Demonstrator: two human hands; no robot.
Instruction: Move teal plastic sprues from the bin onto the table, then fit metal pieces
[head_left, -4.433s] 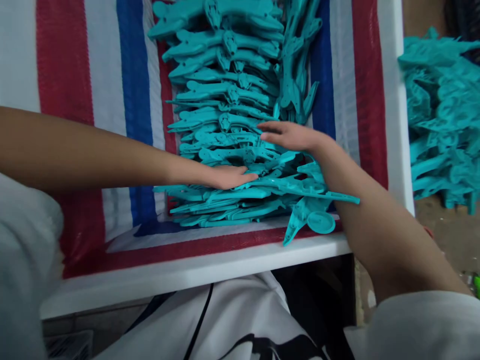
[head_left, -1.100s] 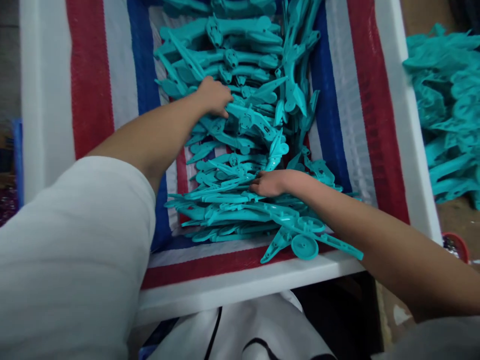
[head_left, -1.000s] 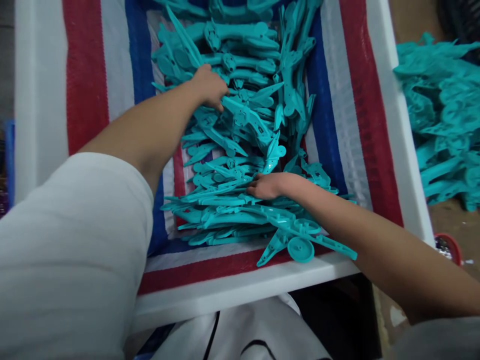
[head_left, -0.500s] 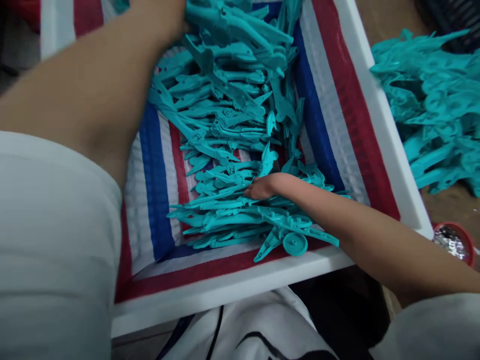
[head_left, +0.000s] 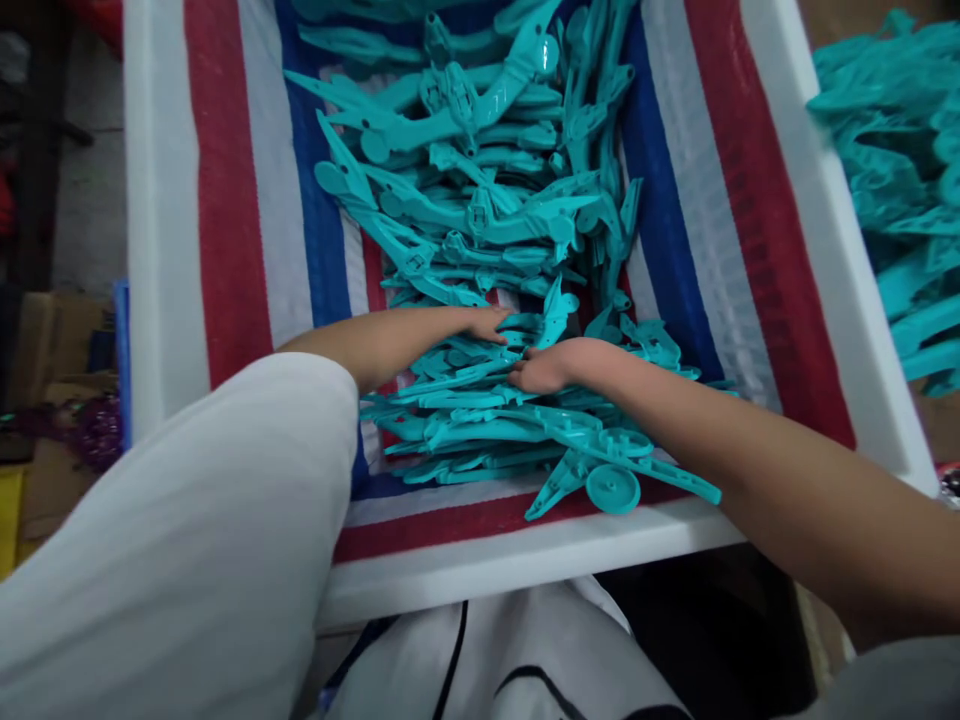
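My left hand [head_left: 491, 323] reaches into the lined crate from the left, its fingers stretched out over the front stack of teal plastic parts [head_left: 480, 430]. Just right of it and slightly nearer me, my right hand [head_left: 541, 370] has its fingers bent down onto the same stack, closed at the edge of some parts; the fingertips are partly hidden among them. The parts are long, flat and pointed, some with round discs. Behind both hands lies a larger heap of teal parts [head_left: 480, 200].
The white crate [head_left: 517, 572] is lined with red, white and blue striped cloth [head_left: 232, 200]. Beyond its right rim lies another teal heap [head_left: 907, 200]. Cardboard [head_left: 45, 340] and shiny purple material [head_left: 97, 430] are at the left.
My left hand has come down from the heap at the back to the front stack, beside my right hand. Several parts now lie differently on the back heap. My right hand stays at the front stack.
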